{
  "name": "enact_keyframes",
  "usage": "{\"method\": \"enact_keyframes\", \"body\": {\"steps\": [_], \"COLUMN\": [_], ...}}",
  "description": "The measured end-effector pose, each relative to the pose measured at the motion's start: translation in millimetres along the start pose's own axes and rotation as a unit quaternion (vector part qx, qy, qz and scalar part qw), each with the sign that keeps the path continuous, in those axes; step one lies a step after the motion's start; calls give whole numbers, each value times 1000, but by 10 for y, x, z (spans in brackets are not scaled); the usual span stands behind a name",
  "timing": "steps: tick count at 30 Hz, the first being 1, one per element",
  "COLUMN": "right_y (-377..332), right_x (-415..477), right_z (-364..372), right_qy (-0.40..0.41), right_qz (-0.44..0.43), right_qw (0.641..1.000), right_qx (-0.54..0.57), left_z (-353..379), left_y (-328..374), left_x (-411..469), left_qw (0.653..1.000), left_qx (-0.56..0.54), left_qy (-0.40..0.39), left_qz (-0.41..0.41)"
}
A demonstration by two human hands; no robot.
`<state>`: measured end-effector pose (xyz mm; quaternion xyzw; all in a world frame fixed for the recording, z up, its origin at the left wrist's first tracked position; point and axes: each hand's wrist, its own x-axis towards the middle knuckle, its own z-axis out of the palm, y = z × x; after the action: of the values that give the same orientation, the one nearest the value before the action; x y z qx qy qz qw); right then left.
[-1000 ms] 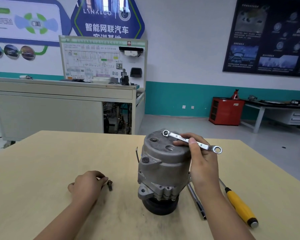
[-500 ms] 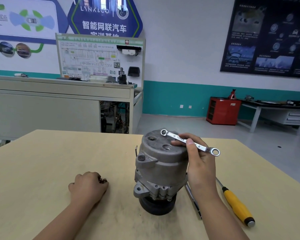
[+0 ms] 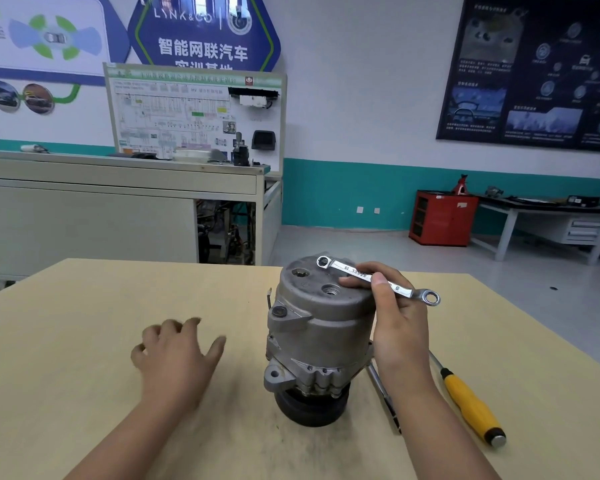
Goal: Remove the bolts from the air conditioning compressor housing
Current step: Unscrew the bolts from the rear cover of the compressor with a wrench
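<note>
A grey metal compressor (image 3: 321,327) stands upright on its black pulley in the middle of the wooden table (image 3: 66,323). My right hand (image 3: 394,327) rests against its right side and pinches a silver ring wrench (image 3: 374,278) between thumb and fingers. The wrench's far ring end lies over the top rear of the housing. My left hand (image 3: 175,355) hovers left of the compressor, fingers spread and loosely bent, blurred and holding nothing. No loose bolt shows on the table; my left hand covers the spot where one lay.
A yellow-handled screwdriver (image 3: 471,407) lies on the table right of my right forearm. A thin dark metal tool (image 3: 383,396) lies between it and the compressor. A grey cabinet (image 3: 118,209) with a training board stands beyond the table's far edge.
My left hand was curled on the table over a small bolt; it has lifted, spread its fingers and moved toward the compressor. My right hand and the wrench have barely moved.
</note>
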<state>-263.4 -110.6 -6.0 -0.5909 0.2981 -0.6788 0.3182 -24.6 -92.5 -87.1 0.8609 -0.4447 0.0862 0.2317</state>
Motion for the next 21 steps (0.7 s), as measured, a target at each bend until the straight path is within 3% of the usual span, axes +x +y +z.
{"method": "enact_keyframes", "body": {"steps": [2, 5, 7, 12, 16, 21], "right_y": [-3, -10, -11, 5, 37, 39], "right_x": [4, -12, -40, -69, 32, 213], "right_z": [1, 10, 25, 22, -20, -79], "right_qy": [1, 3, 0, -29, -28, -31], "right_qz": [0, -3, -15, -54, -43, -14], "right_qw": [1000, 1000, 1000, 998, 999, 999], "right_qx": [9, 9, 1, -7, 11, 11], "left_z": [-132, -415, -551, -685, -687, -712], "left_y": [207, 544, 711, 901, 940, 1055], "left_x": [-86, -295, -412, -497, -621, -867], "left_qw": [983, 890, 851, 831, 844, 885], "left_qx": [-172, -441, -509, -539, -518, -431], "left_qy": [50, 53, 16, -40, -39, -46], "left_qz": [42, 104, 127, 130, 134, 172]}}
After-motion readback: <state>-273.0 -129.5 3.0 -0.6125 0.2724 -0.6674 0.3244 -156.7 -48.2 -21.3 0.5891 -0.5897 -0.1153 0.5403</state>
